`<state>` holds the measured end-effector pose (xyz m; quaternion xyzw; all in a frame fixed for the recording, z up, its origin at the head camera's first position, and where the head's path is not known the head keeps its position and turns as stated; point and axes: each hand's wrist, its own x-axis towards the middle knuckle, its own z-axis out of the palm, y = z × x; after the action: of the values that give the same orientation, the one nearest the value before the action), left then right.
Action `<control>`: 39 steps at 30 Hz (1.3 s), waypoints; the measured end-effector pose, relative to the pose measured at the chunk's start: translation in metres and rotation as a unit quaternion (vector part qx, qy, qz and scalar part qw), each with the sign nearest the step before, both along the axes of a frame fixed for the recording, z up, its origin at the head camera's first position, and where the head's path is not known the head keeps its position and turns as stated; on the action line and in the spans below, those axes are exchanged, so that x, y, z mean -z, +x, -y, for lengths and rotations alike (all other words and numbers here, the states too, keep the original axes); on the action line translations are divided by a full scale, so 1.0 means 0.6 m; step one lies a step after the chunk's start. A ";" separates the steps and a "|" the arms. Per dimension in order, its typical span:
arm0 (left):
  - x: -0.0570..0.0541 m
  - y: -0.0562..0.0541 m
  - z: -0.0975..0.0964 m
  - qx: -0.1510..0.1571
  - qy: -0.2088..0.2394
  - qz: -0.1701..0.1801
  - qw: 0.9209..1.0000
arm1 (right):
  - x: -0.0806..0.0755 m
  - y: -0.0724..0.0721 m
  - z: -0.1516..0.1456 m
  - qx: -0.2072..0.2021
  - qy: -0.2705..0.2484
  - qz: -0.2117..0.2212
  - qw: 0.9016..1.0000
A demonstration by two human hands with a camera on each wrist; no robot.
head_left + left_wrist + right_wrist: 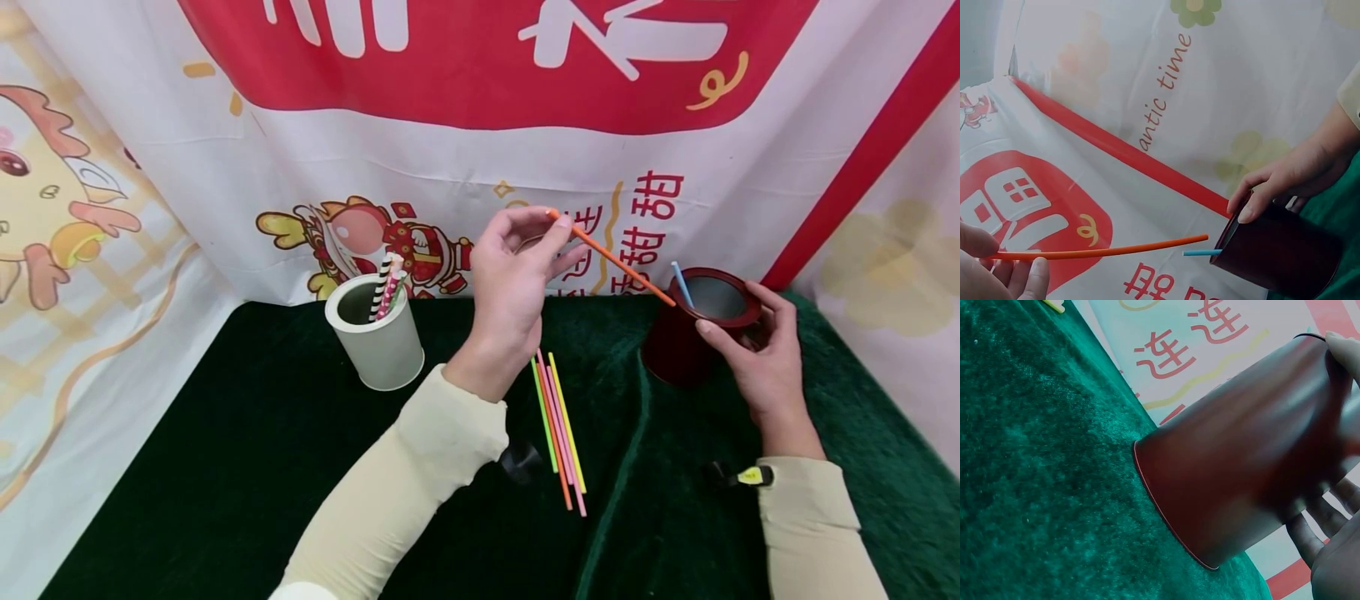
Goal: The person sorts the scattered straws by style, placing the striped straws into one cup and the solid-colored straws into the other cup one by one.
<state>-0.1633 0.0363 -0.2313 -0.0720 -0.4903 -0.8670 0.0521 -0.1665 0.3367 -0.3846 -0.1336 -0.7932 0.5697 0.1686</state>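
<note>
My left hand [513, 279] pinches one end of an orange straw [615, 260] between thumb and fingers, above the cloth. The straw slants down to the right, its free end at the rim of a dark red cup [678, 346]. A blue straw [682, 285] stands in that cup and pokes out over the rim. With thumb and fingers at the rim, my right hand [772, 358] grips the cup from its right side. In the left wrist view the orange straw [1110, 252] ends close to the blue straw [1200, 253].
Several green, orange, pink and yellow straws [558, 433] lie bundled on the dark green cloth [247, 467]. At the left stands a white cup [381, 346] holding several patterned straws [388, 287]. A printed white curtain [450, 158] rises behind the table.
</note>
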 end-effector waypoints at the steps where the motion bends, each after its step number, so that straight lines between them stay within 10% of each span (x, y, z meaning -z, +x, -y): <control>1: 0.000 -0.001 -0.001 0.000 -0.002 0.000 1.000 | 0.000 0.000 0.000 -0.001 0.000 0.000 1.000; 23: -0.006 -0.014 -0.053 -0.004 0.006 0.033 0.999 | -0.002 0.001 -0.002 0.001 0.003 0.009 1.000; 39: 0.033 -0.019 -0.097 -0.007 -0.079 0.035 0.996 | -0.001 0.001 -0.002 -0.003 0.004 0.009 1.000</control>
<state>-0.1748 0.0948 -0.2508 -0.0423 -0.5593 -0.8272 0.0349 -0.1656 0.3377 -0.3842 -0.1355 -0.7975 0.5658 0.1598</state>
